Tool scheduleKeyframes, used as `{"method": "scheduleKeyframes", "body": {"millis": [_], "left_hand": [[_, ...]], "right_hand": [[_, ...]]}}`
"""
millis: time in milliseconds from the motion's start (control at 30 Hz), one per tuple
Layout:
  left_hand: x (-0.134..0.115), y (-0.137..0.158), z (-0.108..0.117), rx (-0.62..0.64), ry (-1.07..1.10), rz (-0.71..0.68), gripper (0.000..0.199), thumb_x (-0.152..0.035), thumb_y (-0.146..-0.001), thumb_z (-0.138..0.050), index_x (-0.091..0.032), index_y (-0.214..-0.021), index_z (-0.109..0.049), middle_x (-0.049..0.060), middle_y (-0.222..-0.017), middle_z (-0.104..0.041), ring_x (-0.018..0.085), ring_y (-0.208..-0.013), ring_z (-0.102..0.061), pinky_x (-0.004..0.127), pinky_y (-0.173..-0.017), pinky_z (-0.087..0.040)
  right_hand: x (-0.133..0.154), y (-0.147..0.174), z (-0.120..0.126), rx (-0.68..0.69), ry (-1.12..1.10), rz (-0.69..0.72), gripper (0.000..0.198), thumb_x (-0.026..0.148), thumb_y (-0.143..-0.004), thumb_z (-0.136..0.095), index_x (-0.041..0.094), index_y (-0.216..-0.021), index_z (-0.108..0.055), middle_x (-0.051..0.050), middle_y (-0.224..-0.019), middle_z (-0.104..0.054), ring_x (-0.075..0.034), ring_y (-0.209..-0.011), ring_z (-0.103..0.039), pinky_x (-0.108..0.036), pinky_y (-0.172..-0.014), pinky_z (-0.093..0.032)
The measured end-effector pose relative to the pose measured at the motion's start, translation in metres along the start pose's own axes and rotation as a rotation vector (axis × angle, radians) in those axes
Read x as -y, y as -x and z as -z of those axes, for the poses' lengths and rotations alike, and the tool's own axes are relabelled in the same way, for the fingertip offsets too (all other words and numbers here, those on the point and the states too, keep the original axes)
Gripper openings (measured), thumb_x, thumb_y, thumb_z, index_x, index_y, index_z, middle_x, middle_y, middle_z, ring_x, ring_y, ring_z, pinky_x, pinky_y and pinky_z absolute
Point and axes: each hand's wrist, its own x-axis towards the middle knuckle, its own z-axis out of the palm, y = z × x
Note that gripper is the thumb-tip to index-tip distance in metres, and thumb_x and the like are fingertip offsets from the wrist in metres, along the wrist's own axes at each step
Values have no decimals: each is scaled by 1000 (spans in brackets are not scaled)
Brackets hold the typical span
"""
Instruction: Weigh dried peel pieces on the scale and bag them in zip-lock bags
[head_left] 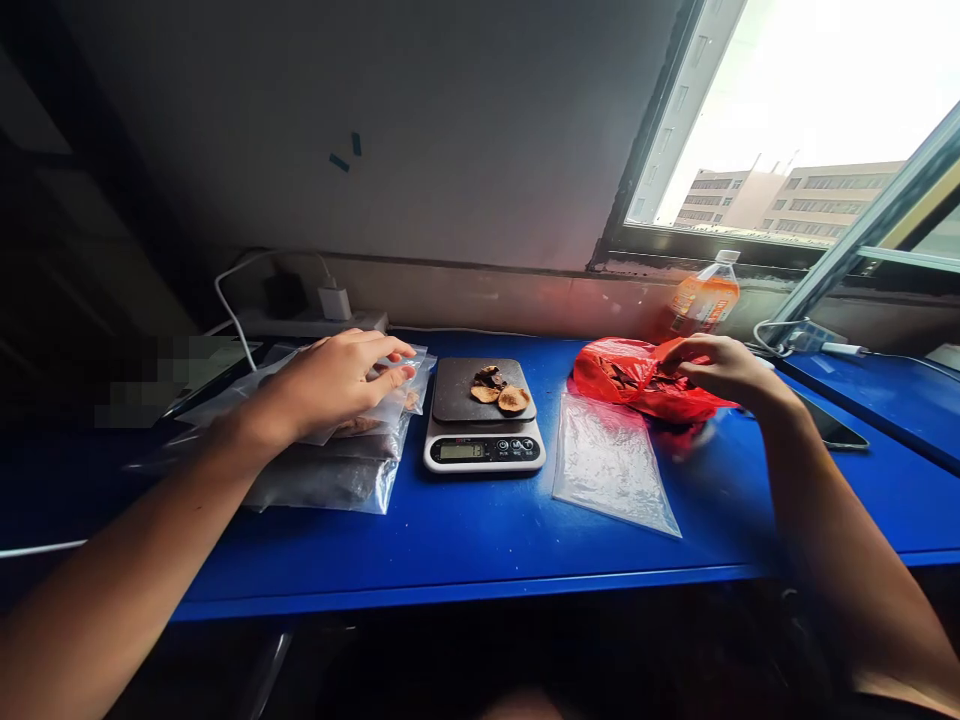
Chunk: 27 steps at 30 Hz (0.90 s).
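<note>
A kitchen scale (pixel 485 456) stands mid-table, its display apparently lit. Several dried slices (pixel 514 400), pale and round with a darker piece behind, lie on its plate. To its left, my left hand (pixel 341 378) hovers over or rests on stacked clear plastic bags (pixel 360 485), thumb and fingers apart; the bags' contents are only partly visible. On the right, my right hand (pixel 712 368) reaches into an open red plastic bag (pixel 611 365) holding dark dried pieces. Its fingers are bent together, their tips partly hidden. Flat clear bags (pixel 615 465) lie just in front of the red one.
A bottle of orange drink (pixel 705 295) stands behind the red bag, below the window. A phone (pixel 836 430) lies beyond my right wrist. At the back left, a white charger (pixel 334 303) and cable sit by the wall. The blue table's front edge (pixel 480 590) runs nearest me.
</note>
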Motion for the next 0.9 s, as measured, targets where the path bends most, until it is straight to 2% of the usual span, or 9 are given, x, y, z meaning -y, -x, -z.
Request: {"method": "scheduleKeyframes", "body": {"millis": [333, 433, 567, 633, 700, 800, 900], "left_hand": [[-1, 1, 2, -2, 22, 6, 47, -46, -87, -45, -25, -123, -68, 8, -129, -68, 31, -120, -61, 45, -105, -46], [0, 0, 2, 5, 22, 1, 46, -47, -86, -46, -28, -121, -68, 6, -128, -69, 31, -121, -60, 45, -106, -45], [-1, 0, 2, -6, 28, 32, 44, -50, -85, -47, -29, -116, -70, 6, -123, -70, 31, -112, -64, 44, -100, -48], [-2, -1, 2, -9, 27, 44, 45, -51, -85, -46, -28, -116, -70, 6, -122, -71, 30, -109, -65, 44, -98, -49], [-2, -1, 2, 0, 28, 40, 46, -51, -86, -45, -27, -117, -69, 6, -121, -71, 30, -109, -65, 43, -98, -49], [-1, -1, 1, 8, 40, 19, 47, -50, -87, -44, -25, -118, -69, 7, -122, -71, 29, -113, -63, 43, -100, -48], [0, -1, 1, 9, 37, -12, 48, -48, -87, -44, -23, -120, -69, 8, -123, -70, 29, -116, -62, 42, -103, -46]], "right_hand": [[51, 20, -1, -150, 41, 384, 12, 23, -82, -58, 19, -83, -69, -10, -95, -62, -18, -80, -60, -31, -72, -48], [61, 25, 4, -204, 15, 424, 10, 25, -81, -59, 20, -81, -68, -9, -90, -62, -18, -79, -59, -32, -72, -47], [80, 26, 3, -185, -159, 351, 8, 27, -83, -61, 19, -82, -65, -6, -81, -67, -17, -73, -61, -31, -68, -47], [96, 22, -9, -141, -172, 364, 12, 31, -85, -63, 19, -84, -66, -5, -78, -67, -16, -70, -60, -30, -65, -46], [115, 17, -29, -72, -115, 466, 13, 30, -87, -63, 19, -85, -67, -5, -82, -68, -16, -71, -61, -30, -66, -48], [142, 11, -62, -2, -20, 631, 11, 24, -90, -60, 21, -85, -70, -7, -96, -67, -18, -82, -64, -33, -75, -52], [161, 5, -83, -15, 13, 691, 13, 20, -90, -60, 22, -85, -72, -8, -98, -63, -19, -88, -63, -35, -82, -53]]}}
